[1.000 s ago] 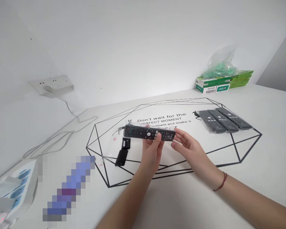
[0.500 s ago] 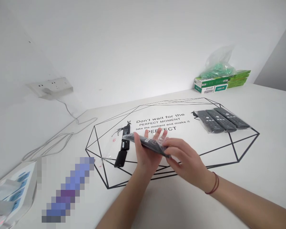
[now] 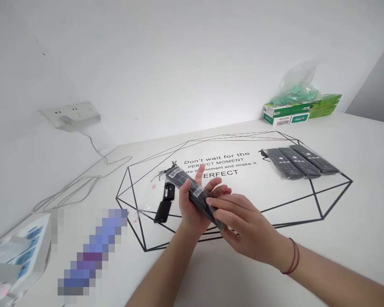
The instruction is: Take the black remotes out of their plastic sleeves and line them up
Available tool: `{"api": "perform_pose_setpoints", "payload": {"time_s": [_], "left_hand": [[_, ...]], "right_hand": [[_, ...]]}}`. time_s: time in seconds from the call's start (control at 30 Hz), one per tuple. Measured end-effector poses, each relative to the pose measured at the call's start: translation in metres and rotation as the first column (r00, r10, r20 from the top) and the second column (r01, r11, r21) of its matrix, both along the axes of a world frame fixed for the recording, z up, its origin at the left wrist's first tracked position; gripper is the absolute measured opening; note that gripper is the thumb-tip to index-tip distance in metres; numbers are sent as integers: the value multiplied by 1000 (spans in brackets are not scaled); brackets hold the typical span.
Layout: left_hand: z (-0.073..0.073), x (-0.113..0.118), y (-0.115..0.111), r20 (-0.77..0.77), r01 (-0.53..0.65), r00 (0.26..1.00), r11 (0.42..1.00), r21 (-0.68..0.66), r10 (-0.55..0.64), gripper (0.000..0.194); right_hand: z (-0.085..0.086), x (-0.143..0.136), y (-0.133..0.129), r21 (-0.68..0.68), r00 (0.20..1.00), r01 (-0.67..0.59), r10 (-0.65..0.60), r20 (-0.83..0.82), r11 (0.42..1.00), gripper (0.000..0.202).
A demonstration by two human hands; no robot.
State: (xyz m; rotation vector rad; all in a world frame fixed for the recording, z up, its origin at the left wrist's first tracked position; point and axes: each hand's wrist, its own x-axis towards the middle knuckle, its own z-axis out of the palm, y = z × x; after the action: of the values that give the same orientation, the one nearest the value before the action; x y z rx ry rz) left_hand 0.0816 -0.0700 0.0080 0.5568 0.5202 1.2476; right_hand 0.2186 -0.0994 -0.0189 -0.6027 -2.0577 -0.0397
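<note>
A black remote in clear wrap (image 3: 196,192) lies slantwise across my left hand (image 3: 192,213), with the thumb over its near side and several fingers behind it. Its labelled back faces up. My right hand (image 3: 248,224) pinches the lower right end of the wrapped remote. On the table beyond my left hand is another black remote (image 3: 169,192) with its battery compartment uncovered, partly hidden by the held one. A loose black cover (image 3: 162,212) sits against its near end. Three wrapped remotes (image 3: 302,162) lie side by side at the right.
Green and white boxes (image 3: 286,114) with a clear bag (image 3: 297,87) on top stand at the back right. A power strip (image 3: 28,251) is at the lower left, near grey cables (image 3: 73,187). A wall socket (image 3: 73,114) and a blurred blue object (image 3: 96,247) are also at the left.
The wrapped remote has been turned so that its labelled back shows, and its right end now points lower. My right hand has moved slightly down along with it.
</note>
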Motion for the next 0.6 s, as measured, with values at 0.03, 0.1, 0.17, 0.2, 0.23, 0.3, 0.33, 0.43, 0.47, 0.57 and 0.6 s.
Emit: {"api": "perform_pose_setpoints", "payload": {"time_s": [0.03, 0.1, 0.17, 0.2, 0.23, 0.3, 0.33, 0.43, 0.47, 0.57, 0.6], "left_hand": [[0, 0, 0, 1, 11, 1000, 1000, 10, -11, 72], [-1, 1, -1, 14, 32, 999, 999, 22, -32, 72], [-1, 1, -1, 27, 52, 998, 998, 21, -52, 71], [-2, 2, -1, 32, 58, 998, 998, 21, -58, 71], [-2, 2, -1, 35, 61, 997, 998, 20, -62, 71], [-3, 2, -1, 39, 64, 997, 998, 15, -65, 70], [-4, 2, 0, 39, 66, 997, 998, 14, -67, 70], [-5, 3, 0, 33, 77, 996, 997, 15, -77, 70], [-5, 3, 0, 31, 80, 996, 997, 18, -81, 70], [-4, 3, 0, 16, 97, 995, 995, 37, -98, 73], [-4, 3, 0, 6, 100, 995, 994, 47, -100, 73]], "right_hand": [[1, 0, -1, -10, 1000, 2, -2, 8, 1000, 36], [2, 1, -2, -32, 1000, 5, -4, 20, 999, 37], [3, 1, -3, -55, 999, 3, -2, 34, 998, 39], [3, 1, -4, -67, 999, 0, 3, 36, 998, 40], [3, 1, -4, -82, 999, -6, 8, 34, 997, 42], [2, 0, -4, -121, 1000, -19, 21, 17, 992, 44], [1, 0, -4, -143, 1000, -24, 26, 7, 989, 46], [0, 0, -5, -207, 999, -37, 36, -9, 978, 55], [1, 0, -6, -223, 999, -43, 41, -15, 974, 59], [2, 0, -8, -268, 997, -74, 62, -52, 961, 70], [2, 0, -8, -289, 996, -84, 68, -65, 954, 73]]}}
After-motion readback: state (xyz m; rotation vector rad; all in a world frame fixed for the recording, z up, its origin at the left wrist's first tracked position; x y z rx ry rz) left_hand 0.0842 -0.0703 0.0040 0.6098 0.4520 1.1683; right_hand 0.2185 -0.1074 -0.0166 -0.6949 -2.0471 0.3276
